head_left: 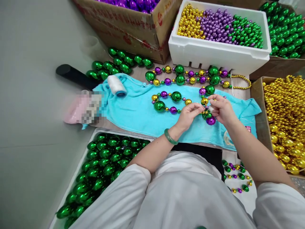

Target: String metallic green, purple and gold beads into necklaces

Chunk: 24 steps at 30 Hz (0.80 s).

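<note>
The strand [159, 106] lies looped on the towel [143, 111], mid-tabletop [245, 93], its right part under your hands. Expect it to handle as light and limp: it should bend freely between beads and fold if lifted from one end. The loop at left carries large glossy beads; treat these as smooth, prone to roll, and possibly thin-shelled, so do not squeeze them. Take hold at the small beads or the thread between the large ones, and support the loop on the towel, whose nap should check rolling.

Your left hand [187, 114] has its thumb and fingers [197, 108] pinched on the strand at the small beads. Your right hand [221, 109] is just to the right, its fingers curled inward; you cannot tell from this view whether they grip thread.

Containers, left to right:

1. Near left, the white tray [94, 132] holds large green beads [105, 153] in packed rows.
2. Far left of centre, the carton [133, 38] holds purple beads [138, 4].
3. Far right of centre, the foam box [207, 52] holds small gold beads [190, 24], small purple beads [215, 25] and small green beads [247, 31], left to right, slightly mixed where they meet.
4. At right, the open box [259, 105] holds gold strings [284, 105], with larger gold beads [289, 152] at its near end.
5. Far right, the brown box [281, 68] is heaped with green ovals [286, 31].
</note>
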Each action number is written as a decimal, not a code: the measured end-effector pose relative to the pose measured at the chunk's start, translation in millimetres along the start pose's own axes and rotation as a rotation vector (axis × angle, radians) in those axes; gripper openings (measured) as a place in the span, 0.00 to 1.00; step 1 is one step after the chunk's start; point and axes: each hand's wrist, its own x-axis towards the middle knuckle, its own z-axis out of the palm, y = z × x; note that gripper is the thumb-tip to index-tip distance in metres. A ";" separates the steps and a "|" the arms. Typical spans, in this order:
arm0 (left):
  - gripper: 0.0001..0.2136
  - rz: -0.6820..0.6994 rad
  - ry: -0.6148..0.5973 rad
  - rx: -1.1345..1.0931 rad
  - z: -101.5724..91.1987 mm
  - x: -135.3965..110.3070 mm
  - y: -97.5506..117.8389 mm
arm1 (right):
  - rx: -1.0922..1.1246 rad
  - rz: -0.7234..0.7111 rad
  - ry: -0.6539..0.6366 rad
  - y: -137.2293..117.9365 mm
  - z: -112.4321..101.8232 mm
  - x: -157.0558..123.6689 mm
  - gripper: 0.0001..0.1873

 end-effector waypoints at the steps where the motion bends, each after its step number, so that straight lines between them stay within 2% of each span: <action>1: 0.09 0.005 -0.011 0.006 0.4 -1.3 -1.6 | 0.013 0.012 0.013 5.2 -0.8 2.6 0.19; 8: 0.12 0.043 -0.092 0.173 -3.6 -1.9 -14.0 | -0.031 0.034 0.088 39.6 3.2 14.1 0.19; 13: 0.09 -0.024 -0.052 0.202 -13.0 5.2 -22.2 | -0.088 -0.021 0.173 41.1 -4.0 14.3 0.17; 16: 0.09 -0.101 -0.068 0.120 -15.3 9.1 -22.4 | -0.267 -0.125 0.080 33.2 -9.9 10.4 0.14; 19: 0.12 -0.148 -0.064 0.054 -18.0 13.0 -18.8 | -0.672 -0.200 -0.085 20.9 -18.7 6.7 0.10; 22: 0.13 -0.148 -0.062 0.051 -21.1 15.9 -14.5 | -0.917 -0.109 -0.194 6.5 -31.4 5.6 0.03; 24: 0.13 -0.155 -0.069 0.054 -22.0 16.9 -12.2 | -0.854 -0.011 -0.239 -2.1 -40.0 6.4 0.03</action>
